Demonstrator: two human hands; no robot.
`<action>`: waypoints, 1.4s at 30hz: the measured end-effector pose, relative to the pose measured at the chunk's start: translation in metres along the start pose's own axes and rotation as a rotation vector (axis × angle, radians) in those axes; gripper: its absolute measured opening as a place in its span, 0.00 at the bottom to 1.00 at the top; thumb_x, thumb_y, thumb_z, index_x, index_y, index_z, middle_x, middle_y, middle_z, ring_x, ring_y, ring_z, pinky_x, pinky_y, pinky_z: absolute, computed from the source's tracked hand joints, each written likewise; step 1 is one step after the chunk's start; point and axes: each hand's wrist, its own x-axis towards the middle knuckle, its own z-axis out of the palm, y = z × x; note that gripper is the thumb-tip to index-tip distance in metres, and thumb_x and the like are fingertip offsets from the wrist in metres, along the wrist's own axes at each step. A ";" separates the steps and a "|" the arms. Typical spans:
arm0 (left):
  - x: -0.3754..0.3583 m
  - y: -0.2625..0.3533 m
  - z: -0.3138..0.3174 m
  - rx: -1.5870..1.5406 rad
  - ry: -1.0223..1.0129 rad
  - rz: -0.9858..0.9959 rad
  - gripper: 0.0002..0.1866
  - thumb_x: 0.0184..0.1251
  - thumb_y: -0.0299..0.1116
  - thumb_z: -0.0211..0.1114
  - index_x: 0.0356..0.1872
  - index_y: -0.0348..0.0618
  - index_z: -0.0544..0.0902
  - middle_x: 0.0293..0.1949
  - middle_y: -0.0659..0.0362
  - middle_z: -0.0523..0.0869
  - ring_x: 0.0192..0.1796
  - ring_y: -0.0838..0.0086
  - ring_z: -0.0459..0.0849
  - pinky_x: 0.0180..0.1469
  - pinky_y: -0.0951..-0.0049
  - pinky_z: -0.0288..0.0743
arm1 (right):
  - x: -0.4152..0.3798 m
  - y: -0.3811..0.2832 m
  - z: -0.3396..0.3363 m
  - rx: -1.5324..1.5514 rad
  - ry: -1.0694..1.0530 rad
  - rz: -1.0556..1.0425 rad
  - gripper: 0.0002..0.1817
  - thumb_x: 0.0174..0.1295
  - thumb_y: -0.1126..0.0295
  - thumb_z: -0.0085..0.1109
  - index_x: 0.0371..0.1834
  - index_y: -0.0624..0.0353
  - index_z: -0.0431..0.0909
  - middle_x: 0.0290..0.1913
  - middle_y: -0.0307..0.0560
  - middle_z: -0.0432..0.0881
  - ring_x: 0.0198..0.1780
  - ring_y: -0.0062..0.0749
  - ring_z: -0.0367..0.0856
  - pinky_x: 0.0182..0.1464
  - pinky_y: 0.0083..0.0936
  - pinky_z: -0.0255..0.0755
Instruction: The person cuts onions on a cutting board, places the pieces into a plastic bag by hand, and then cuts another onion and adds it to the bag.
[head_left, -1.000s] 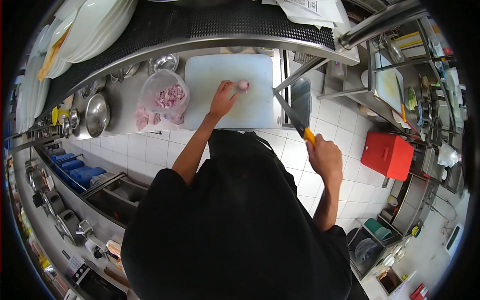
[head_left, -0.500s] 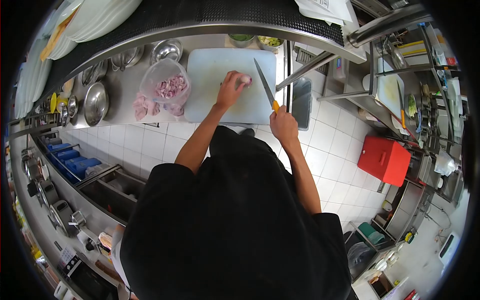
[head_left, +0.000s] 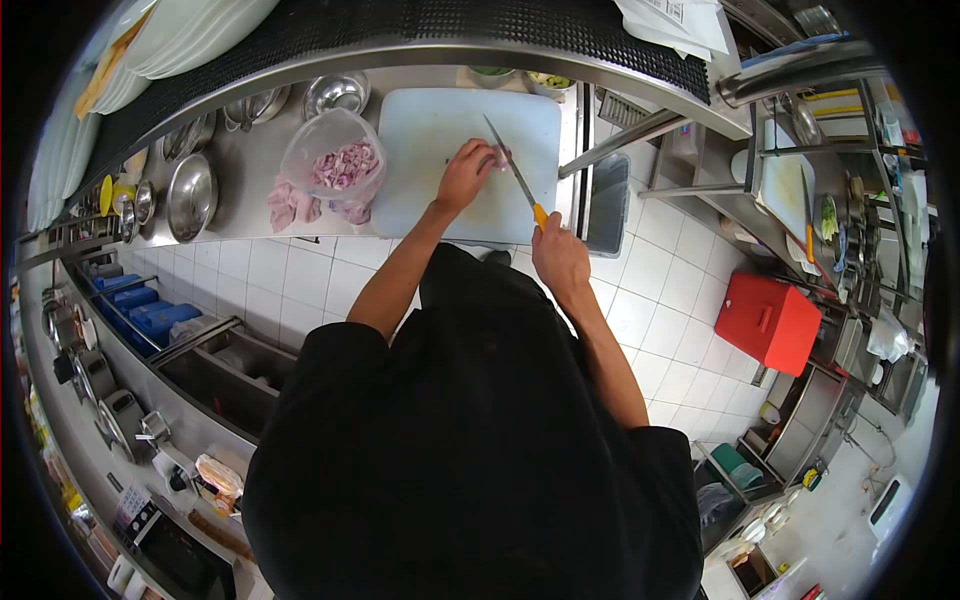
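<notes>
Swinging in from the right, the long steel knife with the orange handle (head_left: 515, 178) now lies across the small pinkish piece of food (head_left: 494, 155), where half a second ago its blade stood clear of it. That piece sits near the right-hand middle of the pale rectangular plastic cutting board (head_left: 425, 125), pinned under the fingertips of the left hand (head_left: 465, 175), whose grip is curled down tight on it. The right hand (head_left: 560, 258) has closed fully round the orange handle, fingers wrapped, blade angled up and away towards the far edge of the board. Whether the edge has bitten in yet I can't tell from here; the fingers hide the contact.

As for progress: to the left of the board a clear plastic tub (head_left: 333, 165) already holds a good heap of pink cut pieces, and a few larger pink lumps (head_left: 290, 207) lie beside it on the steel table (head_left: 240, 205), looking uncut. So, by my reckoning, a fair share of the chopping is done, this piece is under the knife right now, and those lumps remain.

Further out, round steel bowls (head_left: 190, 195) stand at the left of the table, stacked white plates (head_left: 200, 30) sit on the shelf above, and a red box (head_left: 770, 320) rests on the white-tiled floor off to the right.
</notes>
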 end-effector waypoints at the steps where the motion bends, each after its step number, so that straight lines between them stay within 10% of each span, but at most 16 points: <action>1: 0.001 -0.001 0.001 0.020 0.000 0.017 0.08 0.68 0.28 0.66 0.45 0.41 0.82 0.50 0.54 0.82 0.55 0.56 0.82 0.56 0.60 0.78 | 0.000 -0.001 -0.002 -0.003 -0.005 0.003 0.15 0.73 0.62 0.55 0.44 0.64 0.67 0.24 0.58 0.85 0.27 0.54 0.88 0.30 0.44 0.82; 20: 0.009 -0.011 0.000 0.021 0.000 0.110 0.05 0.64 0.24 0.68 0.39 0.36 0.84 0.46 0.54 0.86 0.48 0.56 0.86 0.52 0.61 0.81 | 0.024 0.003 0.026 -0.168 -0.180 0.043 0.11 0.77 0.64 0.49 0.43 0.61 0.67 0.26 0.54 0.88 0.31 0.48 0.91 0.31 0.39 0.85; 42: -0.008 -0.003 0.017 0.168 -0.100 0.232 0.08 0.69 0.29 0.67 0.46 0.42 0.82 0.53 0.54 0.80 0.57 0.56 0.79 0.60 0.59 0.76 | 0.044 0.040 0.055 0.145 0.024 -0.012 0.16 0.74 0.61 0.55 0.44 0.67 0.69 0.34 0.66 0.85 0.35 0.64 0.88 0.38 0.53 0.83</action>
